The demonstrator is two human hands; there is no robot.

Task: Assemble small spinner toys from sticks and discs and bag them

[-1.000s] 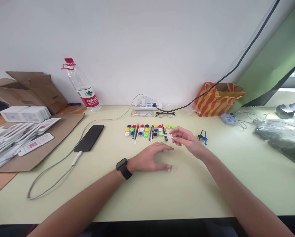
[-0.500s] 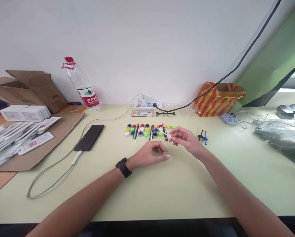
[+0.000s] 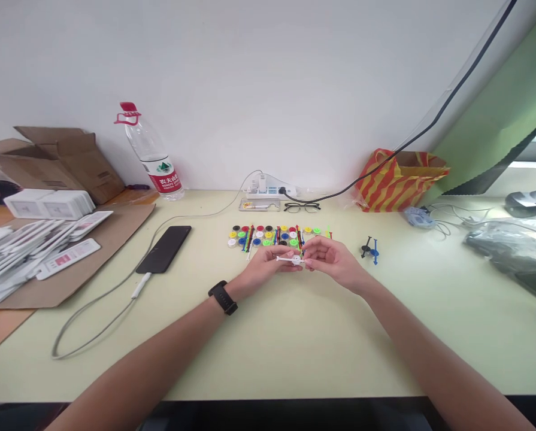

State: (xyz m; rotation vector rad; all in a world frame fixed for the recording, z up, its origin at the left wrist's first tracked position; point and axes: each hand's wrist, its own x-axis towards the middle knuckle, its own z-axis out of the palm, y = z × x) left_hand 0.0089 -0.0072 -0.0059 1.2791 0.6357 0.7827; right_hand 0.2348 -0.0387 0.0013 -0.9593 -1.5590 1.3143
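Observation:
My left hand [image 3: 268,266] and my right hand [image 3: 333,263] meet above the table, in front of the coloured pieces. The fingers of my left hand are closed around a small white disc [image 3: 297,260]. A thin white stick [image 3: 285,259] crosses the disc, its long part reaching left; the fingertips of my right hand pinch its right end. Whether the stick passes fully through is too small to tell. Behind my hands lie rows of small coloured discs [image 3: 259,235] and bundles of coloured sticks with pointed ends [image 3: 248,238], partly covered by my fingers.
Right of my hands lie a black stick with a disc [image 3: 366,248] and a blue one [image 3: 374,252]. A phone [image 3: 164,249] on a cable lies left. Glasses [image 3: 302,207], a power strip [image 3: 265,190], a striped bag [image 3: 397,182] and a bottle [image 3: 160,167] stand behind.
My hands have come together. The white stick in my right hand has moved down and left, and now meets the disc at my left fingers, which are raised slightly.

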